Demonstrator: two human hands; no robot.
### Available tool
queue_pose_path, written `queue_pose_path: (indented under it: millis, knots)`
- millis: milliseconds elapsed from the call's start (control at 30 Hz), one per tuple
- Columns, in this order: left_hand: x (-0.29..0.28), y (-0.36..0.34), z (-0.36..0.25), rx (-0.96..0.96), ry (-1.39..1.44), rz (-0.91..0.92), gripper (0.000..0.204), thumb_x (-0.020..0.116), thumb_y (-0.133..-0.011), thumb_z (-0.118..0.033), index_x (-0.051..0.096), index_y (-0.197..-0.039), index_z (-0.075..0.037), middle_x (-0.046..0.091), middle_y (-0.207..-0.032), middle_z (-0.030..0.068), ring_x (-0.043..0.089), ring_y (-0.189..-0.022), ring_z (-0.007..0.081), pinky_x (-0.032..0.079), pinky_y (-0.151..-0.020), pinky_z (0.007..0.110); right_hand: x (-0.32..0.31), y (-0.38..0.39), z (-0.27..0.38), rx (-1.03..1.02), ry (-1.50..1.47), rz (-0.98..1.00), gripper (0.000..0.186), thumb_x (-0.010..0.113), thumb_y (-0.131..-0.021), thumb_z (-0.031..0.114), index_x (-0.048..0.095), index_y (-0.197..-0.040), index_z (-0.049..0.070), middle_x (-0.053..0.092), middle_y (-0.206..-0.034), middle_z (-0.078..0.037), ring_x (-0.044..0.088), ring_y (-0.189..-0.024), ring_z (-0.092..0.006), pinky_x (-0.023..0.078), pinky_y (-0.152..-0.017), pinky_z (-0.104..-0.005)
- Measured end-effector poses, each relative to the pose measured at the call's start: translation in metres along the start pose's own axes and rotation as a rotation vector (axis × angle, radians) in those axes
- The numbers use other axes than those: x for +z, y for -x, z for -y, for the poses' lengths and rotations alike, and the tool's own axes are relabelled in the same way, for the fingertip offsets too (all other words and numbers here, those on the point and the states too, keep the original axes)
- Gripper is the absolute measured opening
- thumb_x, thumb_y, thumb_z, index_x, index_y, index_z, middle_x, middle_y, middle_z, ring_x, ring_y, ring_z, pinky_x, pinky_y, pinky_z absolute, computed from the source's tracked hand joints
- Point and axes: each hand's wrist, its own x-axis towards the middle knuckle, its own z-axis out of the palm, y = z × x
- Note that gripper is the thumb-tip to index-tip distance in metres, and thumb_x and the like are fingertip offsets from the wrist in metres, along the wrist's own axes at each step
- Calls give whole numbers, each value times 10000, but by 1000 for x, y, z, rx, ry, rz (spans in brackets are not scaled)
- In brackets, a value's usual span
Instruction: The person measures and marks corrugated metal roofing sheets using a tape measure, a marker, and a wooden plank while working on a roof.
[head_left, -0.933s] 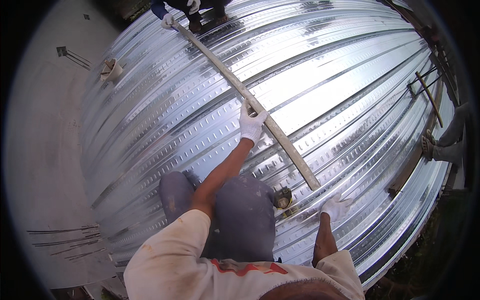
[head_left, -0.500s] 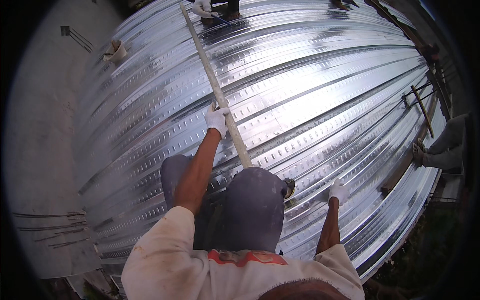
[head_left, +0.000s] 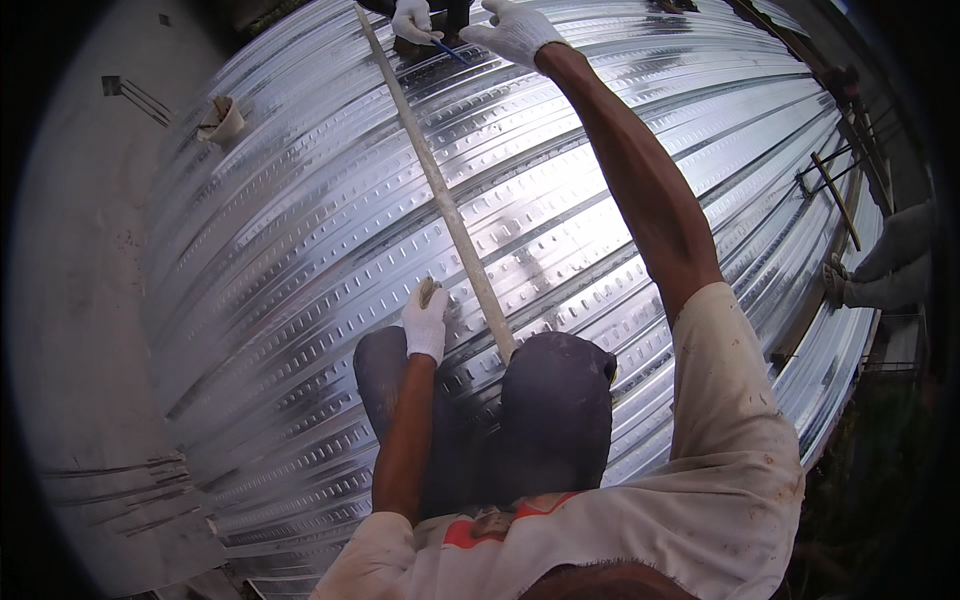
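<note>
My left hand [head_left: 425, 325], in a white knitted glove, is raised just above my left knee, to the left of a long straight pole [head_left: 440, 190]. Its fingers are curled, with a brownish patch at the fingertips; whether they hold anything is unclear. My right hand [head_left: 512, 35], also gloved, reaches far forward with thumb and fingers apart and nothing in it. Close by, another person's gloved hand [head_left: 412, 22] grips a thin blue stick [head_left: 450, 50]. The pole lies across the ribbed metal sheets [head_left: 330, 270], its near end beside my right knee.
A whitish bucket [head_left: 225, 122] stands at the far left, beside a grey concrete surface [head_left: 85, 300] with protruding rods. On the right are a dark beam [head_left: 800, 320], a metal bar frame [head_left: 836, 200] and another person's legs [head_left: 890, 265]. The sheets end at the lower right.
My left hand has let go of the pole and drawn back toward my knee. My right hand has swung from the low right to the far side, near the other person's hand.
</note>
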Motion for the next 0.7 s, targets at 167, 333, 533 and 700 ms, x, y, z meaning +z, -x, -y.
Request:
queue_pose_path:
  millis: [167,333,533,700]
  knots:
    - [16,12,-33,-151,207,60,370,667,-1110,-168,677,-1386,78,787,-1205,135,764,-935,174,615,-897,313,51,-35,20,1,206,174,687,723,-1005,463,631,-1519,17,757,-1250,-209,703,-1118,-323,551,-976,-423]
    - [1,8,-21,-52,82,57,418,695,-1103,-182,662,-1421,88,779,-1233,147,756,-1008,180,606,-930,316,72,-10,14,-9,116,226,616,719,-1020,415,657,-1490,22,764,-1169,-175,678,-1015,-263,531,-888,-386]
    - [-58,-1,-46,15,313,-200,458,708,-1107,-183,617,-1484,61,765,-1326,185,780,-1094,250,624,-969,363,48,76,-51,185,-182,319,534,714,-1037,358,687,-1456,28,772,-1072,-134,647,-892,-190,508,-783,-343]
    - [-128,15,-58,143,167,-361,456,709,-1111,-177,601,-1479,70,752,-1341,221,779,-1146,292,631,-998,401,-25,226,-141,559,-396,364,467,709,-1052,310,713,-1427,33,778,-991,-99,621,-789,-130,488,-695,-306]
